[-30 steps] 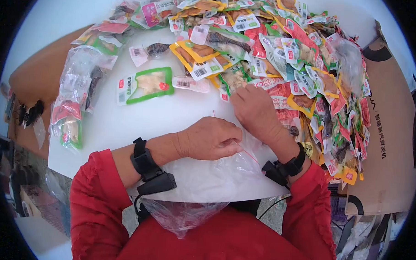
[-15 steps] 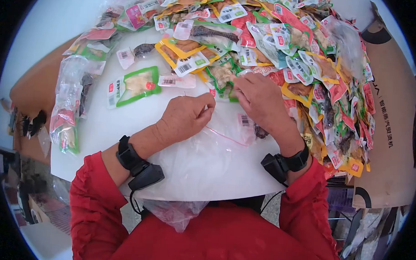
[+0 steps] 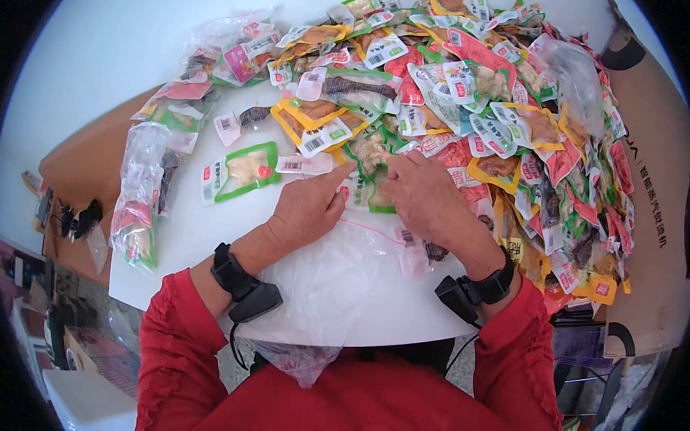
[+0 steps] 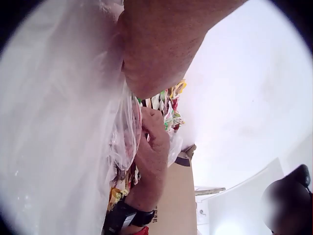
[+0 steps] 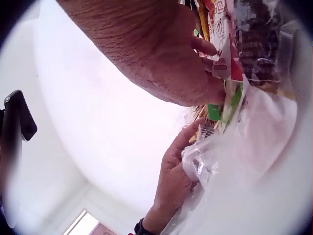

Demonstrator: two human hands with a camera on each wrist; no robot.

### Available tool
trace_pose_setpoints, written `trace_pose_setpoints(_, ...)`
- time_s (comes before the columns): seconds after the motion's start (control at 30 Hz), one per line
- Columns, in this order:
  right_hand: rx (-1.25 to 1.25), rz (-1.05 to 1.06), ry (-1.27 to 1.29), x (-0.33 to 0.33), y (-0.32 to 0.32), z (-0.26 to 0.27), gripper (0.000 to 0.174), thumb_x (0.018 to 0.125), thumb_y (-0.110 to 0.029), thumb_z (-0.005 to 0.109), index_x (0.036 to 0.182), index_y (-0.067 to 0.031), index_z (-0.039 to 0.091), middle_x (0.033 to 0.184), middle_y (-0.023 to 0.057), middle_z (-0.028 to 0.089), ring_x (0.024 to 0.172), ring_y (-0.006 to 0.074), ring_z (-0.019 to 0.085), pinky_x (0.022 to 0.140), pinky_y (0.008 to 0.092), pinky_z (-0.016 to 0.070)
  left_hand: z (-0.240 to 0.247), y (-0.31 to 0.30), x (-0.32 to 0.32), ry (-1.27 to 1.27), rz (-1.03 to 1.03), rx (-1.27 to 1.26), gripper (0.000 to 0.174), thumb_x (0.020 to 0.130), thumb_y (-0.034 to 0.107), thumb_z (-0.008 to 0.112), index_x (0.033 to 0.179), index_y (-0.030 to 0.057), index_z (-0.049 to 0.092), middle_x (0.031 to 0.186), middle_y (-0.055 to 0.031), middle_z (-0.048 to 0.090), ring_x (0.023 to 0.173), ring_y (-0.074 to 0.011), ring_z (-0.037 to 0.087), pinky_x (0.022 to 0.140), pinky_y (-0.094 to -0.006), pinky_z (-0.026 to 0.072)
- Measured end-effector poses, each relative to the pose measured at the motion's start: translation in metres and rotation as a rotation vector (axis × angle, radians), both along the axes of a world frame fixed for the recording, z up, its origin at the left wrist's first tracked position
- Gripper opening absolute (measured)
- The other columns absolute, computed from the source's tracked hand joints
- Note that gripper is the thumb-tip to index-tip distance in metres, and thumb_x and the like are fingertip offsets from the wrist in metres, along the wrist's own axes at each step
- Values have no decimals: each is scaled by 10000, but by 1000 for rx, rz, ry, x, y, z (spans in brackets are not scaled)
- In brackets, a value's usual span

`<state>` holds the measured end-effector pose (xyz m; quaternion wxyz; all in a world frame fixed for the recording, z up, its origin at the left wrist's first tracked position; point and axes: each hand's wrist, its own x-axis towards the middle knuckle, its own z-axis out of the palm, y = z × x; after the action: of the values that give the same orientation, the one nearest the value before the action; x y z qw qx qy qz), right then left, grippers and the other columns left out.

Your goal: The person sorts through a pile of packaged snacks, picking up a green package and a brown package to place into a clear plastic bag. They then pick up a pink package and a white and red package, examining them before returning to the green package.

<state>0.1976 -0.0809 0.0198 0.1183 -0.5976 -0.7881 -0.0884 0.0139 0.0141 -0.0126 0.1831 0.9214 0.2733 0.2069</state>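
Observation:
In the head view my left hand (image 3: 303,206) is at the mouth of a clear plastic bag (image 3: 312,279) with a pinkish line along its edge. Its index finger and thumb are extended and apart. My right hand (image 3: 433,203) has its fingers bent at a green-edged packet (image 3: 377,195), gripping its right side. Another green-edged packet (image 3: 368,151) lies just above. A small packet with a barcode (image 3: 412,252) shows below the right hand, under or in the clear film. In the right wrist view the left hand (image 5: 176,169) is partly behind film.
A large heap of sealed food packets (image 3: 507,130) spreads over the back and right of the white table (image 3: 185,233). Filled clear bags (image 3: 141,185) line the left side. A single green-edged packet (image 3: 244,172) lies near the middle; a cardboard box (image 3: 651,249) stands right.
My left hand has opened from its earlier curled grip at the bag's edge. My right hand and the lower green-edged packet have come slightly nearer my body. The camera view has shifted.

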Motion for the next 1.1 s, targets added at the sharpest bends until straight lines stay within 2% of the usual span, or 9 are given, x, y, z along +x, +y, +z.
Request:
trace_pose_setpoints(0.17,47,-27,168,-1,10,-9,211,679,-101,567,880,-39,584,922,103,519,922,263,495,727,392,428,-10,6,-1,-110,-120,68,237,778,91,510,1001,88,591,808,-107,623,707,-271,604,621,-346,479)
trace_pose_setpoints(0.23,412,-38,121,0,19,-14,254,687,-104,560,931,-43,525,910,113,512,896,269,499,738,396,422,-8,5,-2,-68,-112,36,195,779,91,509,948,80,606,831,-102,628,729,-272,607,634,-342,482)
trace_pose_setpoints(0.43,299,-176,39,6,27,-30,181,706,-94,537,882,-58,516,844,103,516,828,263,519,729,383,417,3,-3,-2,-41,-74,-106,158,786,63,513,937,76,558,715,-98,578,611,-197,565,564,-295,449)
trace_pose_setpoints(0.6,293,-66,24,10,27,-24,141,708,-95,535,844,-60,518,831,92,518,821,260,517,704,388,414,-11,4,1,-416,-183,-567,56,858,54,469,883,49,519,600,22,460,544,-34,396,494,-189,353)
trace_pose_setpoints(0.67,298,-43,31,11,24,-18,127,712,-93,536,832,-58,517,829,91,518,814,263,516,695,392,414,-13,4,1,-467,-188,-641,81,878,95,460,879,45,523,623,25,481,544,-34,407,493,-180,349)
trace_pose_setpoints(0.93,470,92,973,11,12,7,91,793,-64,501,866,-23,465,931,142,519,912,307,520,785,359,432,12,10,-5,-282,-284,-1357,454,936,425,307,949,42,550,795,-36,577,598,-65,503,519,-167,371)
trace_pose_setpoints(1.0,429,203,841,0,8,5,95,797,-62,501,873,-21,462,933,145,519,910,312,523,773,357,437,16,2,2,-661,-303,-1652,287,936,309,392,960,60,532,845,-60,583,621,-71,510,526,-212,396)
trace_pose_setpoints(1.03,382,311,693,-6,6,4,98,801,-60,501,881,-19,460,936,148,519,908,317,526,761,356,442,4,6,3,-657,-304,-1652,287,936,309,392,960,60,532,845,-60,583,621,-71,510,526,-212,396)
trace_pose_setpoints(1.1,357,383,642,-21,4,-2,115,796,-71,517,883,-17,463,930,148,518,897,326,525,755,349,443,-31,20,4,-716,-65,-1201,258,915,291,438,982,53,515,896,-87,587,703,-119,563,599,-265,464)
